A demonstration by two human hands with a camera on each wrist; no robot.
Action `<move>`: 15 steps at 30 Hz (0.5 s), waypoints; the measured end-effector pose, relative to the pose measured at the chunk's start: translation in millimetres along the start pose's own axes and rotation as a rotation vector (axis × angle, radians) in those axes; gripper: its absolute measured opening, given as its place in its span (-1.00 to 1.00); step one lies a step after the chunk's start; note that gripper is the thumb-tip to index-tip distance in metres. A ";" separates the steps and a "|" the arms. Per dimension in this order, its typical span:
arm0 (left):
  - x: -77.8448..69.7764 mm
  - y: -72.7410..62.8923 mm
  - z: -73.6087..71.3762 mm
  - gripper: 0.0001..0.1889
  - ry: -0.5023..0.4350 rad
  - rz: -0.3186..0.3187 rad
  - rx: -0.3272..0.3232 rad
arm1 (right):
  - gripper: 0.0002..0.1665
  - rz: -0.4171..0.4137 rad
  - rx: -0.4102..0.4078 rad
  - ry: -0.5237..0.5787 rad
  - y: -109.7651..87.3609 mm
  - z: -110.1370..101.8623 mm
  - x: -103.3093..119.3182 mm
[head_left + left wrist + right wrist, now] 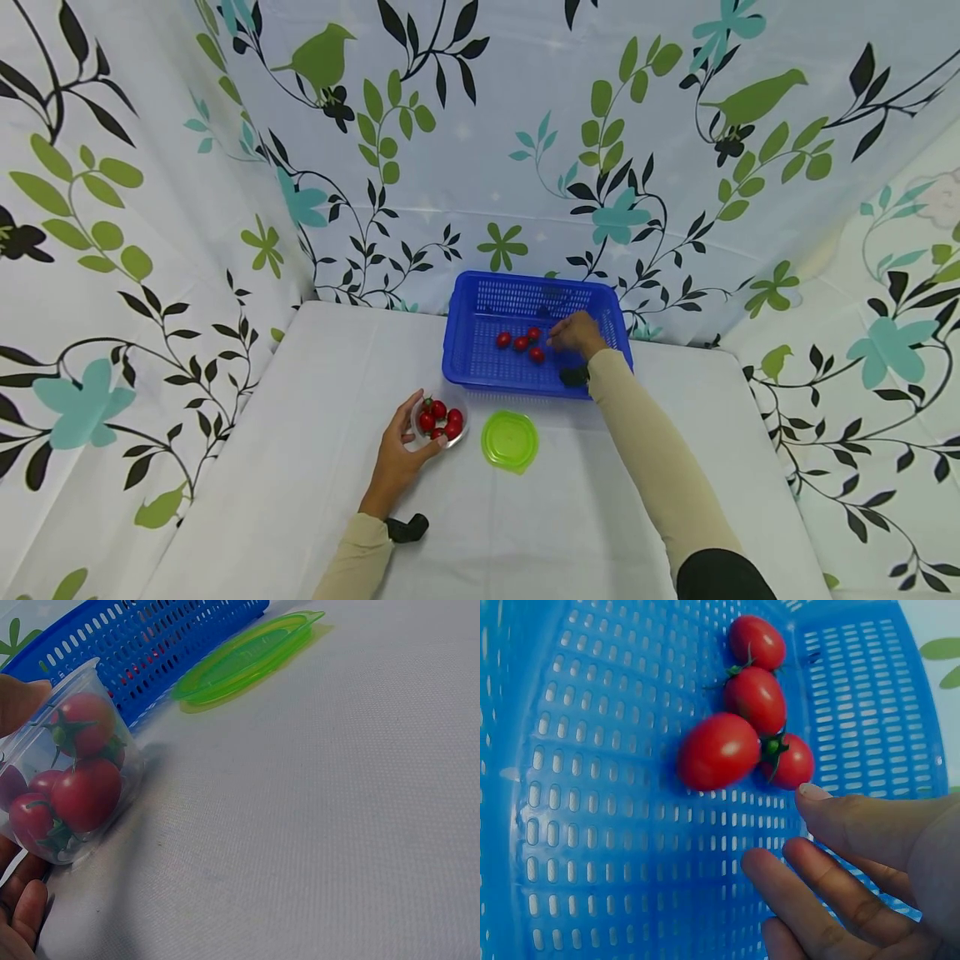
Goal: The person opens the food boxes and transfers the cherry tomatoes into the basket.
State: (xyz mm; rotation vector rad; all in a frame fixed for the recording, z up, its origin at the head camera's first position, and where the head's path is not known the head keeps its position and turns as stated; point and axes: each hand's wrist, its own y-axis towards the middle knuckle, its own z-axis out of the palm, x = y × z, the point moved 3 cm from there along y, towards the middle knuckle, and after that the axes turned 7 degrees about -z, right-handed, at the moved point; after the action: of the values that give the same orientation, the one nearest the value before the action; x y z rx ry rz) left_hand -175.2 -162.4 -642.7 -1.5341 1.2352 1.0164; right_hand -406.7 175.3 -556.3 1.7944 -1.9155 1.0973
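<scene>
Tomatoes (521, 343) in basket (487, 372): four, just left of right hand (576, 335)
Nearer hand: right
Right fingers (781, 889): parted, gripping nothing; contact unclear
Left hand (401, 454): curled round clear cup (133, 771)

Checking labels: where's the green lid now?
Head view, lower middle: the lid lies on the table, just in front of the blue basket and right of the tub the left hand holds.
</scene>
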 end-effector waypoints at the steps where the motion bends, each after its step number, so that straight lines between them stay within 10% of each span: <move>1: -0.2 -0.2 0.0 -0.01 -0.004 -0.003 0.001 | -0.71 -0.011 -0.008 0.007 -1.4 -0.8 0.7; 15: -1.2 -1.4 1.1 -0.01 -0.018 -0.006 0.007 | -0.68 -0.203 -0.119 0.021 -35.5 -10.5 29.3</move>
State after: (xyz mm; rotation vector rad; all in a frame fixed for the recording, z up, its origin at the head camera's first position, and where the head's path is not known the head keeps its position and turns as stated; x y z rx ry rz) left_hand -174.1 -160.8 -641.7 -1.5194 1.2204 1.0190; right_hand -381.3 163.9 -518.1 1.8550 -1.7038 0.9105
